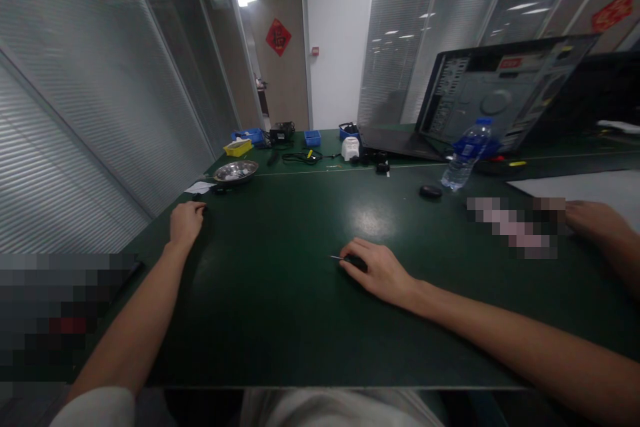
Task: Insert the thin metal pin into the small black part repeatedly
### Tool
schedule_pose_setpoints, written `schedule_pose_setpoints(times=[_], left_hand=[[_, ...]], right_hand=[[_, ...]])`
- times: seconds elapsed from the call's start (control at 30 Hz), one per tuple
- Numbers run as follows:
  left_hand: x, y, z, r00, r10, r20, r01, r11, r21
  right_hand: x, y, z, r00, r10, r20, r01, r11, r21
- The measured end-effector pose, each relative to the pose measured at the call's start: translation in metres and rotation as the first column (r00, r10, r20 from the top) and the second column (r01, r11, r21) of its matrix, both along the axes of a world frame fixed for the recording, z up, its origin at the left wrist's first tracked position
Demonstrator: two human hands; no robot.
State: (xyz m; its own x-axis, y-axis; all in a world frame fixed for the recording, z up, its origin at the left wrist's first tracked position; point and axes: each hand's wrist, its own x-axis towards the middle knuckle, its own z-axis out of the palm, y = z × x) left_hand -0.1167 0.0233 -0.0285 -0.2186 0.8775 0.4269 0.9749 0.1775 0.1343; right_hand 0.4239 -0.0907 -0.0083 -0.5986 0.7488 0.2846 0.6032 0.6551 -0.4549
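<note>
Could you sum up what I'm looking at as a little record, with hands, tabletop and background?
Left hand: at a small dark item; grip unclear
Right hand: fingers around a thin tool, its slim shaft pointing left
Another person's hand: far right, beside a pixelated patch
Surface: dark green table
Far left: shiny metal dish, yellow box
Right: black mouse-like object, upright clear bottle
Background: door with red diamond-shaped decoration

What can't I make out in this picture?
All in the head view:
Dark-handled tool: handle partly covered by the right hand.
Left hand: what it touches, mostly hidden by the hand itself.
Metal dish: contents too small and blurred.
Another person's hand: partly lost in pixelation.
</note>
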Motion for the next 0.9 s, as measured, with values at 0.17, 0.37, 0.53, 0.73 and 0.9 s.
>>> schedule_pose_setpoints(times=[0.17, 0.37, 0.53, 0.73, 0.9], left_hand=[[0.006, -0.003, 0.003, 0.992, 0.025, -0.124, -0.035, 0.996, -0.077], [0.014, 0.0, 0.007, 0.971, 0.007, -0.238, -0.05, 0.983, -0.174], [0.026, 0.002, 0.008, 0.959, 0.116, -0.259, -0.178, 0.956, -0.232], [0.037, -0.002, 0.011, 0.96, 0.117, -0.256, -0.166, 0.97, -0.178], [0.045, -0.004, 0.011, 0.962, 0.12, -0.244, -0.163, 0.973, -0.163]], right_hand=[[0.0, 0.001, 0.001, 1.0, 0.006, 0.009, -0.006, 1.0, -0.006], [0.0, 0.0, 0.001, 1.0, 0.013, 0.008, -0.013, 1.0, -0.006], [0.0, 0.0, -0.001, 1.0, 0.011, 0.008, -0.011, 1.0, 0.003], [0.001, 0.002, -0.005, 1.0, 0.014, -0.007, -0.014, 1.0, 0.014], [0.001, 0.002, -0.004, 1.0, 0.013, -0.002, -0.013, 1.0, -0.001]])
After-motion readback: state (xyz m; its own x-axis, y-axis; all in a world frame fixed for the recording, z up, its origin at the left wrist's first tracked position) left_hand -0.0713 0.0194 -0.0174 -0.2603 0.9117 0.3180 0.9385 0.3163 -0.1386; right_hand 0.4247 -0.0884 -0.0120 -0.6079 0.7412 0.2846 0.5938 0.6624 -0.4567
